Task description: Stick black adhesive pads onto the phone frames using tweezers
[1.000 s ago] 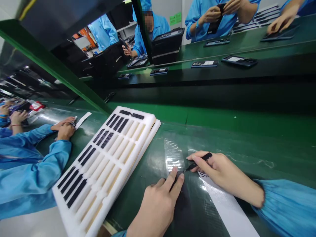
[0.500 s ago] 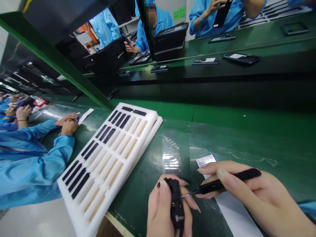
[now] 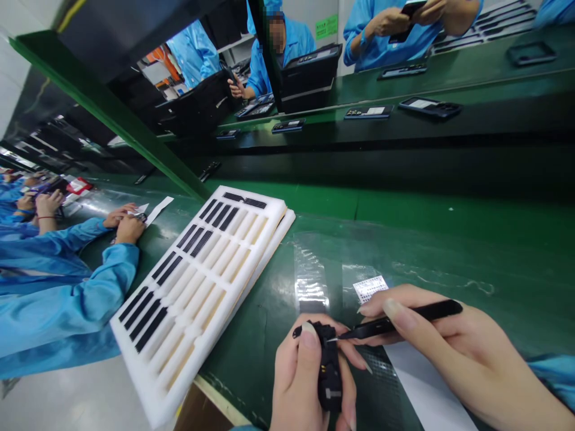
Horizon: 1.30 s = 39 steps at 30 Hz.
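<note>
Near the bottom centre, my left hand is closed around a small black part with a notched upper end. My right hand, on the right, pinches black tweezers. Their thin metal tip meets the upper part of the black piece, beside my left thumb. Just beyond my right fingertips lies a sheet of small dark dots. A white paper strip runs beneath my right hand.
White foam trays with black strips lie stacked left of my hands. A co-worker's hands are at the far left. A green post slants above the bench, and phone parts line the back ledge.
My left hand and the black part have shifted slightly right, and my right hand slightly left. The tweezer tip sits higher on the part. Across the bench, a person's hands have come together around a device.
</note>
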Available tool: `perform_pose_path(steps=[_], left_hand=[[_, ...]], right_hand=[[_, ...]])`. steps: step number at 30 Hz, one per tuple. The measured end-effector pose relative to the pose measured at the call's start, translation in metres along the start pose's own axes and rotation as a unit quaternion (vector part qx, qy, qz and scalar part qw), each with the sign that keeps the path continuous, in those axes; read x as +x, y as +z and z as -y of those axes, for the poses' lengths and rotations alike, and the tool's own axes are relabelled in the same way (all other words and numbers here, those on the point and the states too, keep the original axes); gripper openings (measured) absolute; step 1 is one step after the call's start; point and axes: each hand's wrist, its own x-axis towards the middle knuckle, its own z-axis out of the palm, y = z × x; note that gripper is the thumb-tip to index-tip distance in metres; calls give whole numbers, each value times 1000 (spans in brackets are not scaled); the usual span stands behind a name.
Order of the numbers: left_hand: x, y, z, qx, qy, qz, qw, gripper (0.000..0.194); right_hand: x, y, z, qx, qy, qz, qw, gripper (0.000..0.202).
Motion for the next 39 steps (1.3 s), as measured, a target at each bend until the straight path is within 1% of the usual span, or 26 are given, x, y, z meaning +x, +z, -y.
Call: perform_pose_path(steps=[4, 8, 13, 15, 18, 20, 22, 24, 25, 26, 27, 28, 29, 30, 31, 32, 33, 35, 37, 38, 39], left_hand=[[0, 0, 2, 0, 6, -1, 1000, 38], [-1, 3, 0, -9, 6, -9, 1000, 40], [-1, 5, -4, -44, -5, -5, 999, 23], [0, 4, -3, -55, -5, 2, 998, 20], [1, 2, 0, -75, -14, 9, 997, 23], [3, 2, -1, -81, -16, -3, 997, 24], [5, 3, -6, -70, 1, -48, 996, 22], [8, 3, -16, -27, 25, -121, 992, 20], [10, 1, -21, 10, 34, -152, 988, 21], [12, -2, -25, 61, 37, -173, 982, 23], [15, -6, -29, 124, 38, -180, 975, 26], [18, -11, -32, 198, 37, -175, 964, 29], [20, -16, -34, 281, 34, -158, 946, 30], [23, -21, -35, 370, 37, -125, 920, 29], [26, -26, -36, 458, 50, -77, 884, 27], [29, -29, -35, 538, 74, -20, 840, 26], [32, -32, -34, 606, 107, 40, 787, 30], [38, -33, -30, 709, 180, 141, 667, 43], [44, -31, -26, 777, 226, 195, 554, 54], [47, -29, -24, 801, 236, 210, 509, 57], [49, -27, -22, 816, 244, 223, 474, 60]], right_hand=[[0, 1, 3, -8, -19, -15, 1000, 37], [-3, 1, 4, -23, -48, -34, 998, 29], [-10, 3, -4, -51, -81, -37, 995, 22], [-14, 6, -7, -53, -90, -39, 994, 22], [-18, 8, -7, -43, -108, -37, 993, 21], [-17, 4, -5, -39, -112, -39, 992, 21], [-9, -6, -3, -54, -87, -75, 992, 23], [6, -20, -7, -49, -32, -131, 990, 31], [14, -28, -11, -28, 1, -143, 989, 35], [23, -34, -18, 3, 33, -143, 989, 38], [31, -40, -25, 38, 61, -129, 989, 42], [38, -43, -34, 69, 87, -106, 988, 46], [43, -45, -43, 90, 106, -81, 987, 50], [46, -46, -52, 102, 119, -58, 986, 53], [47, -45, -59, 107, 128, -40, 985, 55], [47, -44, -65, 110, 134, -27, 984, 56], [46, -43, -70, 112, 135, -19, 984, 57], [42, -41, -75, 113, 130, -7, 985, 56], [37, -43, -78, 109, 118, 8, 987, 54], [36, -45, -79, 105, 111, 13, 988, 53], [35, -48, -80, 101, 104, 12, 989, 52]])
